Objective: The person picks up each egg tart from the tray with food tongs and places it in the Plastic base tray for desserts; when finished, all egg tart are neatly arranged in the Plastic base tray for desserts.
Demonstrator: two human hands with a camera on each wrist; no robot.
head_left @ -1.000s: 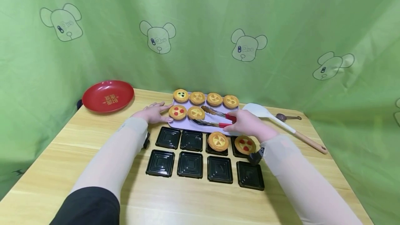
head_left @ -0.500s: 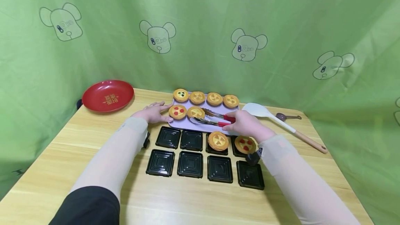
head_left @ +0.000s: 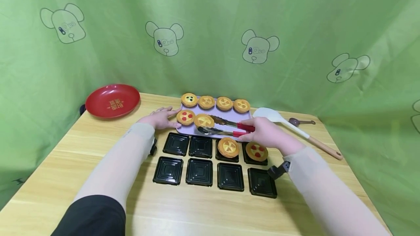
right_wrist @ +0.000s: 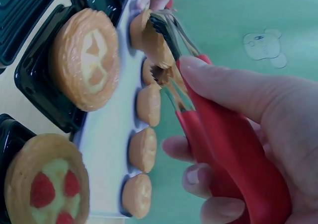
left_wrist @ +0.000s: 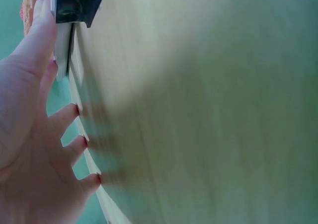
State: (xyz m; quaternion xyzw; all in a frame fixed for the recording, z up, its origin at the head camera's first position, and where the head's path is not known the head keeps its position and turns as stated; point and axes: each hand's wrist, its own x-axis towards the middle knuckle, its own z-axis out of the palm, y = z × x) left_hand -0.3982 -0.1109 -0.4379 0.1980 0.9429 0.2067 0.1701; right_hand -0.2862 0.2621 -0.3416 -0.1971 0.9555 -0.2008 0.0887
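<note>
My right hand (head_left: 265, 132) grips red-handled tongs (right_wrist: 218, 139) with metal tips. Between those tips sits a plain-topped tart (head_left: 203, 120), tilted and seemingly raised off the lilac tray (head_left: 188, 130). A tart with red berries (head_left: 185, 117) is just left of it on the tray. My left hand (head_left: 160, 118) lies at the tray's left end with fingers spread. Its thumb (left_wrist: 37, 40) touches the tray's edge, and the other fingertips meet the table. Along the tray's back stands a row of tarts, the leftmost dotted with dark berries (head_left: 189, 99).
In front of the tray are two rows of black square trays (head_left: 199, 172). Two hold tarts: one plain (head_left: 228, 148), one red-berried (head_left: 257, 152). A red plate (head_left: 113, 101) is back left. A white spatula (head_left: 295, 128) and small brown spoon (head_left: 300, 122) lie right. Green cloth hangs behind.
The tongs have closed in on the plain tart, which has shifted a little left and towards me and now tilts. My left hand has stayed in place.
</note>
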